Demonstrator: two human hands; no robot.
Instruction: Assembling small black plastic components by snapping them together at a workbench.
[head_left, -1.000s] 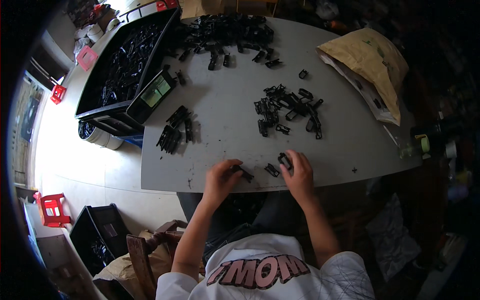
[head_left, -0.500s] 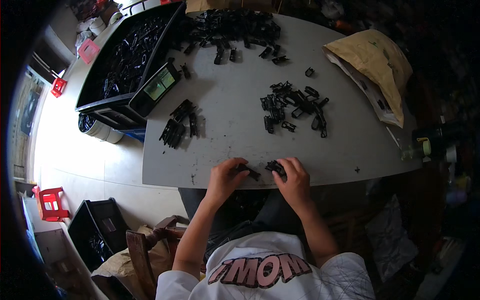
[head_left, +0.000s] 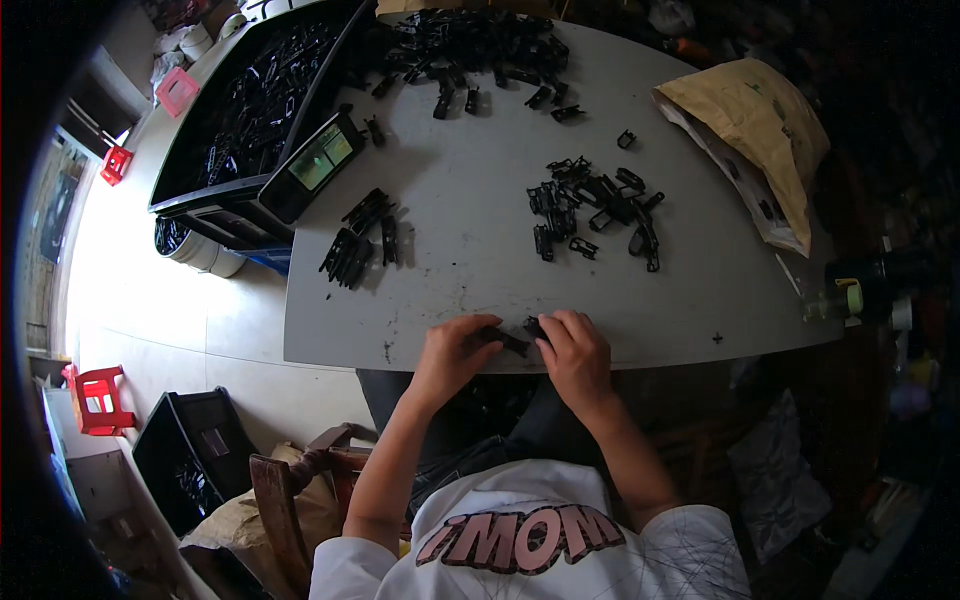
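Near the front edge of the grey table [head_left: 450, 285], my left hand [head_left: 452, 350] pinches a long black plastic part [head_left: 512, 343] that points to the right. Close beside it, my right hand [head_left: 577, 352] grips a smaller black plastic piece [head_left: 534, 326], mostly covered by the fingers. The two parts almost meet; whether they touch I cannot tell. Beyond my right hand lies a loose cluster of black plastic clips [head_left: 600, 205]. A small group of longer black parts [head_left: 350, 255] rests to the left.
A large black crate [head_left: 225, 190] full of black parts stands at the left, with a phone [head_left: 318, 165] leaning on its side. More parts are heaped [head_left: 470, 45] at the far edge. A brown paper sack [head_left: 760, 130] lies on the right.
My right hand has shifted slightly left with its piece, narrowing the gap to the part in my left hand. The whole view has moved a little.
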